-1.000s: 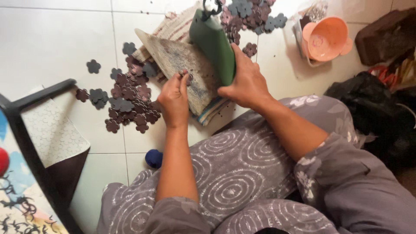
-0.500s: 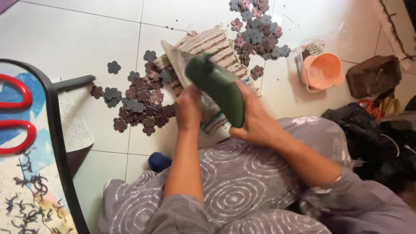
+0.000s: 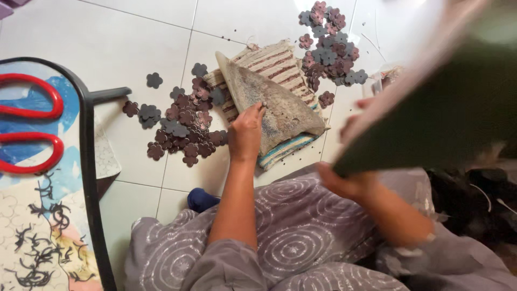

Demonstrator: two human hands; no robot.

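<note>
My left hand (image 3: pixel 246 132) rests on a rough grey-brown sheet (image 3: pixel 274 102) that lies over a striped woven mat (image 3: pixel 280 64) on the tiled floor. My right hand (image 3: pixel 344 180) grips a large dark green sheet (image 3: pixel 447 108), lifted close to the camera and blurred, filling the upper right. A pile of dark maroon and grey flower-shaped cut-outs (image 3: pixel 183 126) lies just left of my left hand. A second pile of the same flower cut-outs (image 3: pixel 328 48) lies beyond the mat.
A low table with a black rim (image 3: pixel 86 161) stands at the left, carrying red-handled scissors (image 3: pixel 32 129) on a patterned sheet. My lap in grey patterned cloth (image 3: pixel 291 237) fills the bottom. A dark bag (image 3: pixel 484 199) sits at the right.
My right hand has swung the green sheet up off the mat toward the camera and to the right. My left hand has stayed on the grey-brown sheet.
</note>
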